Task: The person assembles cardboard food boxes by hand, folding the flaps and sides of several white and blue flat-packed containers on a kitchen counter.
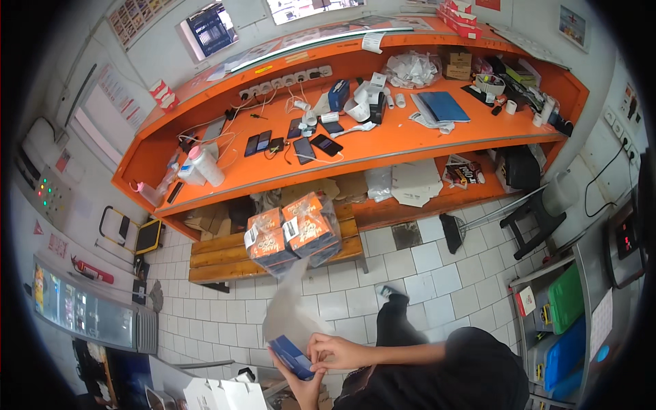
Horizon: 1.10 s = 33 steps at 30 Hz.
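Observation:
Low in the middle, my left hand [303, 391] is wrapped around a small dark blue box [290, 354] from below. My right hand [333, 352] bends over the box's right side, its fingertips pinched together against the edge. What lies between those fingertips is too small to make out. Just beyond the box, a translucent whitish plastic bag or sheet [290, 306] stands up, blurred; whether it is joined to the box I cannot tell. Farther off, a clear-wrapped bundle of orange and black cartons [294, 232] sits on a slatted wooden bench [216, 260].
A long orange counter [253, 179] spans the far side, with phones [326, 144], paper rolls, cables and a blue folder [443, 107] on it. White cartons [222, 394] stand at lower left. On the right are a black stool [533, 222] and a rack with green [566, 298] and blue bins.

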### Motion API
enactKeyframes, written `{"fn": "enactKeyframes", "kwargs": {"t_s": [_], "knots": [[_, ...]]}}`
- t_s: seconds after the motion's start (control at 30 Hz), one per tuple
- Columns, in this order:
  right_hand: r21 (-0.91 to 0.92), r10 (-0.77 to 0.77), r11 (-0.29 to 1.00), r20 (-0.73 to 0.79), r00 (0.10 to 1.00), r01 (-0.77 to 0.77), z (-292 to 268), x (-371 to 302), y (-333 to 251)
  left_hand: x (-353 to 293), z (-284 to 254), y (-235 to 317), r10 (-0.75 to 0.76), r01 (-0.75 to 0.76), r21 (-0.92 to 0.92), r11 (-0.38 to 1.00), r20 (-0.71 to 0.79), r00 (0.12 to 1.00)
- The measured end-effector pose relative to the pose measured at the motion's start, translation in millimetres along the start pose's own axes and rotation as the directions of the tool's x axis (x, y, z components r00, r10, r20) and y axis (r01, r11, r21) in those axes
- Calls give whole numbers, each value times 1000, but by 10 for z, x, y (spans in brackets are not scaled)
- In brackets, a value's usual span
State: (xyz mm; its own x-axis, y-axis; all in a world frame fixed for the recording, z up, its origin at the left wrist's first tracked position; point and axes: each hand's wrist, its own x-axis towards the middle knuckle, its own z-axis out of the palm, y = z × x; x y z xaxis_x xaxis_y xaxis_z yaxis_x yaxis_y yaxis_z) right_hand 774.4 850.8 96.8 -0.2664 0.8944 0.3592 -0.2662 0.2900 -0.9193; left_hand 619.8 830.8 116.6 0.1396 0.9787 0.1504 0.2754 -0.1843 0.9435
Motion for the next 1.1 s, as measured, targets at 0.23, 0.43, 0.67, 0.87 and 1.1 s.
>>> {"fn": "enactKeyframes", "kwargs": {"t_s": [0.23, 0.43, 0.67, 0.87, 1.1], "knots": [[362, 484, 791, 122, 866, -493, -1794, 356, -56, 1015, 1434, 67, -396, 398, -343, 851, 80, 915], [65, 341, 940, -179, 923, -335, -3607, 658, -223, 1846, 2606, 315, 59, -207, 364, 908, 378, 924], [447, 645, 686, -9, 764, -574, -4744, 707, -460, 2257, 3165, 501, -19, -298, 525, 797, 516, 856], [636, 584, 592, 84, 807, -495, -4807, 533, -308, 2422, 3383, 516, -47, -150, 470, 870, 382, 923], [732, 484, 581, 39, 874, -355, -4407, 723, -266, 2569, 3526, 611, -77, 24, 345, 938, 140, 987]]}}
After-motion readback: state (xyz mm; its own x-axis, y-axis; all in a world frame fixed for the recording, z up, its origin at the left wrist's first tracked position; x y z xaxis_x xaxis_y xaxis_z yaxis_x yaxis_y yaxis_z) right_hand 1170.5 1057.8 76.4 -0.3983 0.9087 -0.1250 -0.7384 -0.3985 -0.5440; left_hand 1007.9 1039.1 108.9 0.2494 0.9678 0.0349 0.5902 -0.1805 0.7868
